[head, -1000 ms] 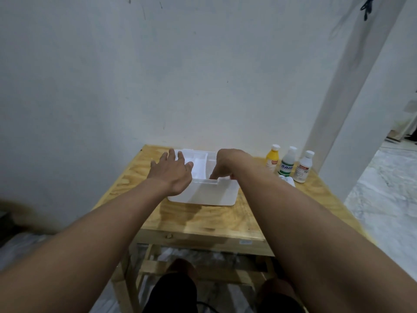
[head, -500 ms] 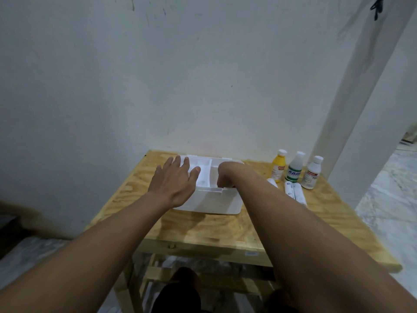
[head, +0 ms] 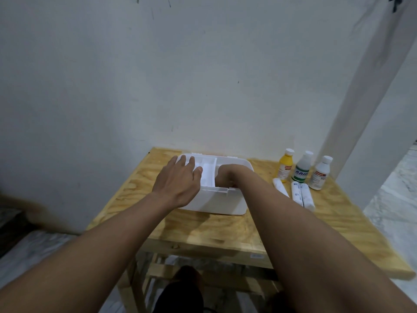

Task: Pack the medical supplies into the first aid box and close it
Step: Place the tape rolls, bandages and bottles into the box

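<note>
A white first aid box (head: 216, 203) stands open on the wooden table (head: 225, 233), with a divided white tray inside. My left hand (head: 178, 181) lies flat on the box's left side, fingers spread over the rim. My right hand (head: 225, 175) dips into the right compartment, its fingers curled down and hidden by the front wall. To the right of the box stand a yellow bottle (head: 285, 166), a white bottle with a green label (head: 302, 167) and a white bottle with a red label (head: 320, 173). Three white rolls (head: 296, 193) lie in front of them.
The table stands against a white wall, with a white pillar (head: 361, 123) at its right rear corner. Bare wood shows in front of the box. My knees are under the front edge, and marble floor lies to the right.
My right hand has gone from the box's front rim down into the right compartment. My left hand stays on the left side. My head has tipped, bringing the rolls into view.
</note>
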